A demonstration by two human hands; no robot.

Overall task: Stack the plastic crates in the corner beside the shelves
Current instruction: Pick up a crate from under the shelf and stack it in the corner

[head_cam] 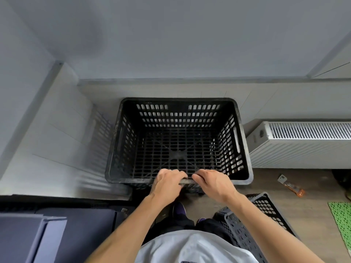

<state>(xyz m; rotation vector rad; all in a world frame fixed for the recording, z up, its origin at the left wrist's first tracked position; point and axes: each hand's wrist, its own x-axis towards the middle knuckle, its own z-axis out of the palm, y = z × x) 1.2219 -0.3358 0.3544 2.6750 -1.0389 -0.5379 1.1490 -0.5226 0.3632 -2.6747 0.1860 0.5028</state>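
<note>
A black perforated plastic crate [178, 137] stands upright and empty in the corner, close to the back wall. Another crate seems to lie under it, though only a strip shows below its near rim. My left hand [168, 184] and my right hand [212, 184] sit side by side on the middle of the near rim, fingers curled over it. A second black crate [254, 223] lies tilted on the floor at my right leg, partly hidden by my right arm.
A white radiator [303, 143] runs along the wall right of the crate. Dark blue shelving [47, 230] fills the lower left. On the wooden floor at right lie an orange-handled tool [290, 186] and a green mat [341, 223]. My feet stand just below the crate.
</note>
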